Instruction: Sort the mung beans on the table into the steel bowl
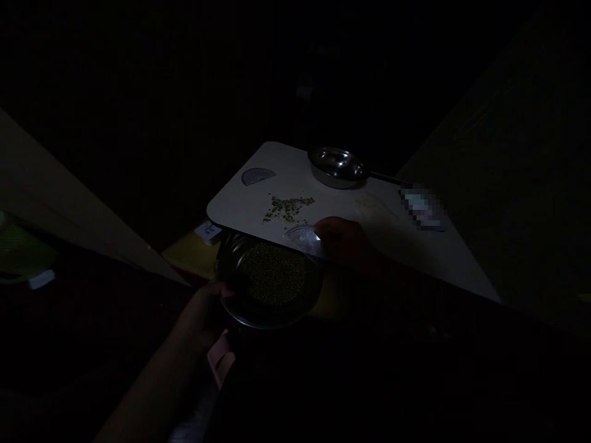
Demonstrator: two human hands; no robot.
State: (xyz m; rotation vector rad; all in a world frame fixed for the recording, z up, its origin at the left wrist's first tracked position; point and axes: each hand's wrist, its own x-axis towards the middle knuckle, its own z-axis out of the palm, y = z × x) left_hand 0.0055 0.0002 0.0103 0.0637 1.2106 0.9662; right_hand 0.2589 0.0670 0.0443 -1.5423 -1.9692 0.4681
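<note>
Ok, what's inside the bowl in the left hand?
Small green grains lie across the bowl, held at its rim by the left hand. Dim light hides their kind; the bowl's underside is hidden.

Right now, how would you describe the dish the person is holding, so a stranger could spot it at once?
Find the pale board glowing in the dark. At its near edge, the person's left hand grips a round steel dish. Unlike the long-handled steel ladle lying on the board, this dish is full of tiny green grains.
</note>
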